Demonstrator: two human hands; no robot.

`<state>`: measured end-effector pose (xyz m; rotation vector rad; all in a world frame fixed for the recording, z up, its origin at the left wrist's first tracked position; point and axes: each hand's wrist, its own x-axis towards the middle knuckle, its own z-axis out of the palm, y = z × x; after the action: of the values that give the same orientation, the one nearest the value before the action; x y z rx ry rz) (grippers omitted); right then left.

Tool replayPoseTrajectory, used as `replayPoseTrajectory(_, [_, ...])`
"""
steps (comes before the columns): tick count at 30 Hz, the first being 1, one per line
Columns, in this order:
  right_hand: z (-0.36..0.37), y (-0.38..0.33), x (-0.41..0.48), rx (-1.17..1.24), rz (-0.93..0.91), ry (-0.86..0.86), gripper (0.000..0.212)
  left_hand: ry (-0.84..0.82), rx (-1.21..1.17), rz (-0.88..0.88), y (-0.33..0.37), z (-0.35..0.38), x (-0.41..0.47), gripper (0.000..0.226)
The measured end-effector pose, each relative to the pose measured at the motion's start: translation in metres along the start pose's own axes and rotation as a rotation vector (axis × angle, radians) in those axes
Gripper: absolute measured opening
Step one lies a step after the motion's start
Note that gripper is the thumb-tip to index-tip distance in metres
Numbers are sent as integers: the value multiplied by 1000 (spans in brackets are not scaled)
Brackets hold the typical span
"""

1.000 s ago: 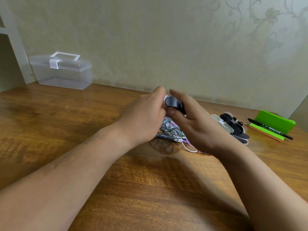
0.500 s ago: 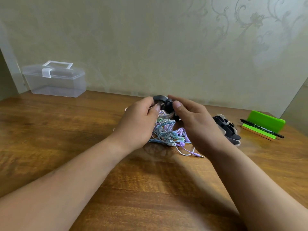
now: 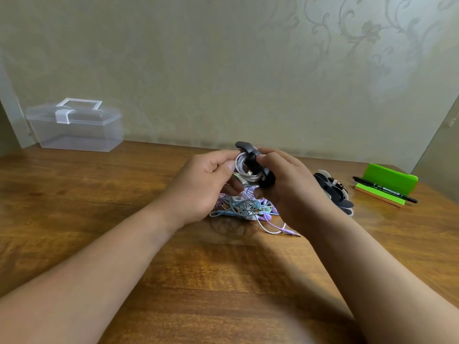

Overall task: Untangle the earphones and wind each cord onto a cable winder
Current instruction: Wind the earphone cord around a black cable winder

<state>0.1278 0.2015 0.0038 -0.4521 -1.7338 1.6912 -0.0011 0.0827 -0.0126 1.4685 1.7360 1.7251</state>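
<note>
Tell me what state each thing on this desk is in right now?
black winder, held, white cord coiled on it
earphone tangle, knotted, heaped on table
clear box, lid shut
spare winders, piled
marker, lying across green pad
left hand, pinches white cord
right hand, grips black winder

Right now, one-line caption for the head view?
Above tangled earphones, the right hand grips a black cable winder while the left hand pinches its white cord.

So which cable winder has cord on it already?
The black cable winder in the right hand: white cord, pinched by the left hand, loops round it. The stacked winders beside look bare.
</note>
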Motion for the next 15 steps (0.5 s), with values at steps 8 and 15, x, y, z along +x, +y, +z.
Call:
replayPoseTrajectory(8, [-2, 1, -1, 45, 19, -77, 30, 102, 12, 7, -3, -3, 3, 13])
replayPoseTrajectory(15, [6, 9, -3, -112, -86, -22, 15, 145, 256, 144, -8, 5, -4, 13])
